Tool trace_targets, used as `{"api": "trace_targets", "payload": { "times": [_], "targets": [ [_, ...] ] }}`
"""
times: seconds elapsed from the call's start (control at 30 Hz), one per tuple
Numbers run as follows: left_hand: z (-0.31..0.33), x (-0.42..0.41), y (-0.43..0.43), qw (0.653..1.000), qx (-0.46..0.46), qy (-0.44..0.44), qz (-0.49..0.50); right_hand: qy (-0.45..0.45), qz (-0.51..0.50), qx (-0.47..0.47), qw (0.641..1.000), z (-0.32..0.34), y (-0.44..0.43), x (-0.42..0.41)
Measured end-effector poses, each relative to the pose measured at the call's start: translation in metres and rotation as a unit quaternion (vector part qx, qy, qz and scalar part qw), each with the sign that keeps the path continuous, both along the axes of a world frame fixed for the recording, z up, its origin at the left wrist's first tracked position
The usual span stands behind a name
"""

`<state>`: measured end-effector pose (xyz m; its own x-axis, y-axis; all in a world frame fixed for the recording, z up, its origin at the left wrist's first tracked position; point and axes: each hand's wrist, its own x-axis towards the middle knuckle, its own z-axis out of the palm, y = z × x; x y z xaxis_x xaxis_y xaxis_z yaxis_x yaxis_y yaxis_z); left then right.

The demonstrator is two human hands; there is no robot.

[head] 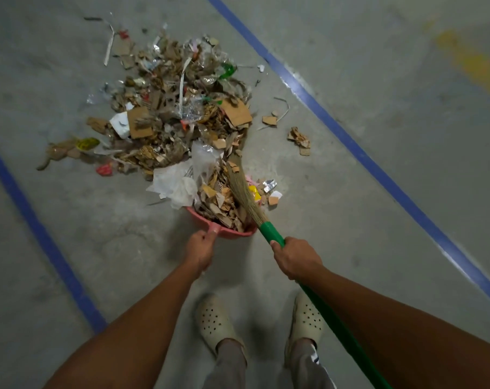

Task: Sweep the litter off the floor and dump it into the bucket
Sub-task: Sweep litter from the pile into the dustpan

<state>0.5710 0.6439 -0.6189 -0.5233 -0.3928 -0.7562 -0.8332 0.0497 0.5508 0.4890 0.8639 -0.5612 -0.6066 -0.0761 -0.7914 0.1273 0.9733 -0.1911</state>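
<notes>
Below: two hands, both closed. The left hand [200, 249] grips the stub handle of one pink plastic dustpan [232, 233]; the right hand [295, 258] clamps the green shaft of one broom [270, 230], straw bristles lying over the pan's heaped scraps. Beyond, one sprawling litter pile [171, 116]: torn cardboard, white paper, clear film. Grey concrete floor [350, 209], two blue lines [331, 124], two cream perforated clogs [214, 321].

No text is legible; the white paper [179, 175] seems to carry print too blurred to read.

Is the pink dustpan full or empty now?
Full: cardboard scraps fill the dustpan and rise above its rim.
</notes>
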Motion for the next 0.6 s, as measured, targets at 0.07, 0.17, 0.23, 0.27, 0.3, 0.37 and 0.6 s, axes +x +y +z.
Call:
{"api": "trace_targets", "payload": {
  "times": [0.07, 0.17, 0.23, 0.27, 0.3, 0.37, 0.6],
  "targets": [
    [0.029, 0.002, 0.005, 1.000, 0.003, 0.002, 0.005, 0.005, 0.009, 0.001, 1.000, 0.031, 0.006, -0.003],
    [0.082, 0.006, 0.010, 1.000, 0.006, 0.003, 0.006, 0.004, 0.019, 0.000, 1.000, 0.084, 0.015, -0.005],
    [0.125, 0.009, 0.012, 1.000, -0.004, 0.006, 0.000, 0.000, 0.017, -0.009, 1.000, 0.122, 0.019, -0.004],
    [0.146, 0.012, 0.011, 1.000, -0.013, 0.008, -0.002, -0.001, 0.017, -0.011, 1.000, 0.142, 0.020, -0.003],
    [0.166, 0.016, 0.010, 1.000, -0.025, 0.009, -0.006, 0.001, 0.019, -0.010, 1.000, 0.160, 0.021, -0.001],
    [0.204, 0.024, 0.004, 0.999, -0.039, 0.017, -0.012, 0.013, 0.026, -0.010, 1.000, 0.197, 0.019, 0.004],
    [0.310, 0.057, -0.021, 0.996, -0.072, 0.054, -0.023, 0.065, 0.006, -0.042, 0.997, 0.315, 0.001, 0.027]
  ]
}}
